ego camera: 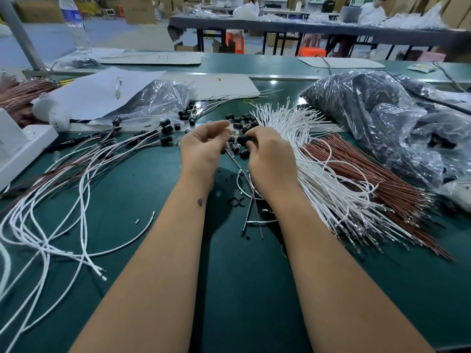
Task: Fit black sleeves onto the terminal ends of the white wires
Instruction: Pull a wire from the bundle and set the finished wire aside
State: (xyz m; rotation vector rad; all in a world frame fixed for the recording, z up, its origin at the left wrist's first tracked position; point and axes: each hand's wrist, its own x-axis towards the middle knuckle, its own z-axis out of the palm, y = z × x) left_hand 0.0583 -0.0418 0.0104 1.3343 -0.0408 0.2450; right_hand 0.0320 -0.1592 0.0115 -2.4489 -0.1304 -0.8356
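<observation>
Both hands meet at the middle of the green table (142,200). My left hand (202,146) has its fingers curled and pinches a small clear part near its fingertips. My right hand (267,156) pinches a black sleeve (242,140) between thumb and fingers. A white wire (242,184) trails down from between the hands. Several loose black sleeves (242,121) lie just beyond the hands. A thick bundle of bare white wires (318,159) fans out to the right. To the left lie white wires with black sleeves fitted (165,128).
Red-brown wires (369,179) lie beside the white bundle. A dark plastic bag (382,118) sits at the right, a clear bag (158,98) and white paper (102,90) at the back left. A white box (20,146) stands at the left edge. A water bottle (76,24) stands far back.
</observation>
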